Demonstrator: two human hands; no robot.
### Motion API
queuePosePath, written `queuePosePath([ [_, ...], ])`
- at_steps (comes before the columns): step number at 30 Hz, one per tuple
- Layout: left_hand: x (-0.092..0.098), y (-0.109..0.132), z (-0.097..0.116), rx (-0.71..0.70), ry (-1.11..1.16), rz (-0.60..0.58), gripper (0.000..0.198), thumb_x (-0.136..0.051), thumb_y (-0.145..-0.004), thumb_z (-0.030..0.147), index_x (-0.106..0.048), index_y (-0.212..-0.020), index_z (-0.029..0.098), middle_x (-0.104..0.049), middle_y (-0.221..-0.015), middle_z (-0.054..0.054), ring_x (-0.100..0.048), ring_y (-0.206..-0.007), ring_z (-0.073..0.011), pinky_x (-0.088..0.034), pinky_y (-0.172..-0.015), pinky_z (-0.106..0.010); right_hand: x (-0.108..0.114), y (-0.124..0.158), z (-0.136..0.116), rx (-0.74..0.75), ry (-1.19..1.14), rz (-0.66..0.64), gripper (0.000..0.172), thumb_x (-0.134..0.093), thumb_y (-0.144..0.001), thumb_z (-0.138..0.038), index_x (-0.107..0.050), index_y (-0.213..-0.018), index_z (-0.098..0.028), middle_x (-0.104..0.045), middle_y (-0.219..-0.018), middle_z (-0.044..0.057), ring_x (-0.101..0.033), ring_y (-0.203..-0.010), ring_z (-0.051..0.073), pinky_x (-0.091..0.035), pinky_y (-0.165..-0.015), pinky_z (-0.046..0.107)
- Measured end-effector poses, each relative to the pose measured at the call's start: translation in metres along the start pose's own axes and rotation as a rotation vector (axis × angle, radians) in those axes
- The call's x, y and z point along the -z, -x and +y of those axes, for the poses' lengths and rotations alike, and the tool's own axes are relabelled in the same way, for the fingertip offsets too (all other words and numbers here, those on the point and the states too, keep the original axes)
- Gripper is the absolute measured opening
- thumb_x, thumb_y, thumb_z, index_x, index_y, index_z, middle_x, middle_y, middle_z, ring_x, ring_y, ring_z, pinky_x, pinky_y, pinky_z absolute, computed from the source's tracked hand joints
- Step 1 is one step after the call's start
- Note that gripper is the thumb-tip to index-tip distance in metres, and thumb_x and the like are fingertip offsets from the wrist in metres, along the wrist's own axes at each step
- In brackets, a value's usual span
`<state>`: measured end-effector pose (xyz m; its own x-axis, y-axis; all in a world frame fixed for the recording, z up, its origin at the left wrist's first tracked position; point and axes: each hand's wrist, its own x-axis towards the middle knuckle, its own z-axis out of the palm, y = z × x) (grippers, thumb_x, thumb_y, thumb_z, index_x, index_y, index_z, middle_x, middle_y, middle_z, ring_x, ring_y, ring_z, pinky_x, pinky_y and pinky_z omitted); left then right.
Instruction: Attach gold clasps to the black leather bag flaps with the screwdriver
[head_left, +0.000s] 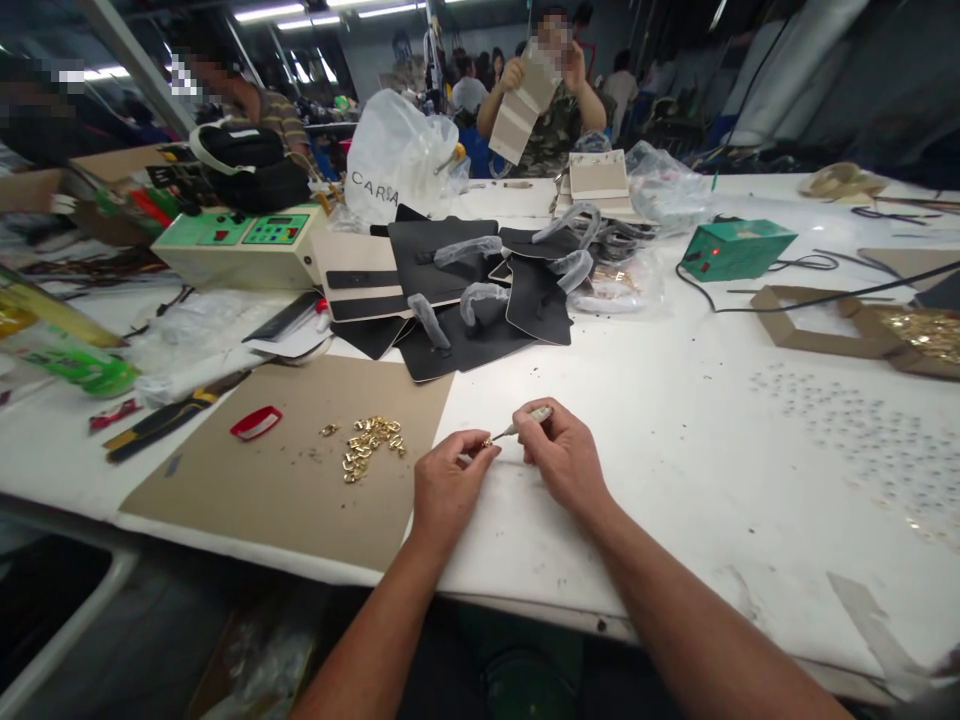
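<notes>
My left hand pinches a small gold metal fitting between thumb and fingertips, above the white tabletop. In my right hand is a small screwdriver, gripped by its pale handle, its thin shaft pointing left. The tip meets the fitting, or comes very near it; the exact contact is too small to make out. Left of my hands, a heap of similar gold fittings lies on a brown board. One loose fitting and a red oval piece with a pale label lie nearby on that board.
Black panels with plastic-wrapped handles are piled ahead. A green box with a cable stands back right, near a cardboard tray and scattered small clear pieces. A control box stands left. Across the table, a person holds a beige panel.
</notes>
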<state>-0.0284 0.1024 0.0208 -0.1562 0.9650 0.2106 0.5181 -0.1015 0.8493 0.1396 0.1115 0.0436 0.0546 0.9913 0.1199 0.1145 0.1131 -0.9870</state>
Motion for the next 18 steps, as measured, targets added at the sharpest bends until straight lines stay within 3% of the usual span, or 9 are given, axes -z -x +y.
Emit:
queuePosePath([
  [14, -0.0002, 0.0011, -0.0008, -0.023, 0.008, -0.005, 0.011, -0.081, -0.081, 0.025, -0.080, -0.092, 0.023, -0.081, -0.087, 0.000, -0.072, -0.069, -0.0163, -0.059, -0.073, -0.030, -0.0032, 0.0007, 0.0029, 0.036, 0.061, -0.015, 0.022, -0.062, -0.097, -0.042, -0.067, -0.089, -0.022, -0.059, -0.065, -0.004, -0.052, -0.058, 0.015, -0.042, -0.060, 0.028],
  [18, -0.0010, 0.0008, -0.0046, -0.025, 0.004, -0.016, 0.010, -0.080, -0.083, 0.022, -0.079, -0.093, 0.023, -0.081, -0.088, 0.000, -0.071, -0.071, -0.0169, -0.058, -0.074, -0.031, -0.0019, 0.0017, 0.0053, 0.086, 0.081, -0.089, 0.019, -0.061, -0.095, -0.037, -0.070, -0.098, -0.022, -0.060, -0.068, -0.002, -0.052, -0.058, 0.016, -0.041, -0.059, 0.028],
])
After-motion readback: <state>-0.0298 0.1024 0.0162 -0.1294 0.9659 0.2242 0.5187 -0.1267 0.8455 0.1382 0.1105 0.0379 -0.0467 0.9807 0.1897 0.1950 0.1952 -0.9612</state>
